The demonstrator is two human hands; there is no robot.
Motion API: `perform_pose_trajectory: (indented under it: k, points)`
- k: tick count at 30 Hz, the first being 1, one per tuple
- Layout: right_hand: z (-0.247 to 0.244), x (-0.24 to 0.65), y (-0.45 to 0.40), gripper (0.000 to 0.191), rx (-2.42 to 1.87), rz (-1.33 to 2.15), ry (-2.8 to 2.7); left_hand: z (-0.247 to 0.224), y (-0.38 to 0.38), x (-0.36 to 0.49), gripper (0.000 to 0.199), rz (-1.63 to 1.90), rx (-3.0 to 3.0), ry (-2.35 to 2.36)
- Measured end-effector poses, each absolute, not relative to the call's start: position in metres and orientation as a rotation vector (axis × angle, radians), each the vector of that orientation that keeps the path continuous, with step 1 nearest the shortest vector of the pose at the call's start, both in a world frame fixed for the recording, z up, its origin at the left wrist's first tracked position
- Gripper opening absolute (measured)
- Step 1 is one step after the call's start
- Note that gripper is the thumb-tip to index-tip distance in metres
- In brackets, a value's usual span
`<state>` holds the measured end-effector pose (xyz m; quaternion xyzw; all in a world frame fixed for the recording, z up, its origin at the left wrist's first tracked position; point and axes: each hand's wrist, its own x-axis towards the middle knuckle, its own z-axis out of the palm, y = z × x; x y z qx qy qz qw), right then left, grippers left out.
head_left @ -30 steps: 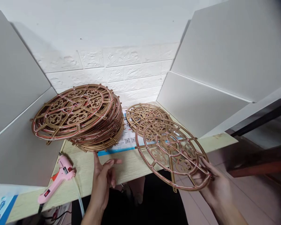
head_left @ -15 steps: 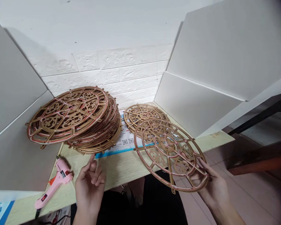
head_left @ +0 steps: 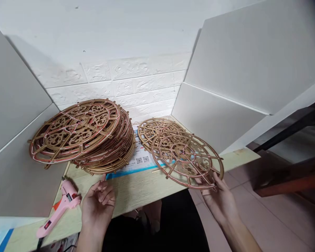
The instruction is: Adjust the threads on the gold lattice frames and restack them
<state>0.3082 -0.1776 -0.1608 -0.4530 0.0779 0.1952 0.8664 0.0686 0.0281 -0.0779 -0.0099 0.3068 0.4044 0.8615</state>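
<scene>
My right hand [head_left: 222, 201] grips the near right edge of a round gold openwork panel [head_left: 182, 152], thumb on top and fingers beneath. Red-and-white lines run along the panel's rings and spokes. It is tilted, its far side over a short pile of similar gold panels [head_left: 149, 129] on the table. My left hand [head_left: 98, 201] rests palm up by the table's front edge, fingers loosely curled, with nothing visible in it. Beyond it leans a tall stack of the same panels [head_left: 81, 133], the top ones shifted to the left.
A pink glue gun [head_left: 61, 206] lies on the table [head_left: 131, 192] left of my left hand, its cord hanging off the front. Printed white-and-blue packaging [head_left: 140, 161] lies under the panels. Grey boards [head_left: 220, 115] stand at both sides, with a white brick-patterned wall [head_left: 126, 84] behind.
My right hand has carried the panel away from me and slightly left, closer over the short pile. The left hand's index finger has curled in a little.
</scene>
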Motion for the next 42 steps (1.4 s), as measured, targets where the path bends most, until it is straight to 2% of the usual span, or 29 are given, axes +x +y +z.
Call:
perform_pose_trajectory:
  k: [8, 17, 27, 28, 30, 32, 35, 37, 39, 42]
  points:
    - [-0.15, 0.301, -0.177, 0.05, -0.901, 0.439, 0.142, -0.08, 0.033, 0.068, 0.034, 0.792, 0.009, 0.695]
    - [-0.117, 0.283, -0.182, 0.055, -0.918, 0.421, 0.193, -0.082, 0.031, 0.075, 0.034, 0.774, 0.094, 0.739]
    - [-0.099, 0.271, -0.182, 0.046, -0.904, 0.419, 0.104, -0.092, 0.004, 0.091, 0.02, 0.761, 0.399, 0.757]
    - [-0.098, 0.269, -0.183, 0.044, -0.912, 0.415, 0.088, -0.092, -0.001, 0.092, 0.024, 0.763, 0.484, 0.727]
    - [-0.097, 0.265, -0.185, 0.041, -0.93, 0.411, 0.049, -0.091, -0.013, 0.092, 0.046, 0.7, 0.583, 0.67]
    - [-0.098, 0.262, -0.187, 0.037, -0.96, 0.412, -0.012, -0.088, -0.026, 0.093, 0.058, 0.621, 0.634, 0.686]
    - [-0.102, 0.266, -0.187, 0.035, -1.048, 0.411, -0.119, -0.081, -0.04, 0.098, 0.053, 0.761, 0.713, 0.859]
    - [-0.102, 0.274, -0.186, 0.036, -1.116, 0.283, -0.186, -0.08, -0.046, 0.102, 0.052, 0.83, 0.718, 0.901]
    - [-0.096, 0.283, -0.185, 0.033, -1.197, -0.087, -0.277, -0.08, -0.047, 0.103, 0.051, 0.854, 0.721, 0.902]
    - [-0.073, 0.289, -0.179, 0.012, -1.457, -0.698, -0.638, -0.083, -0.048, 0.103, 0.053, 0.848, 0.779, 0.913]
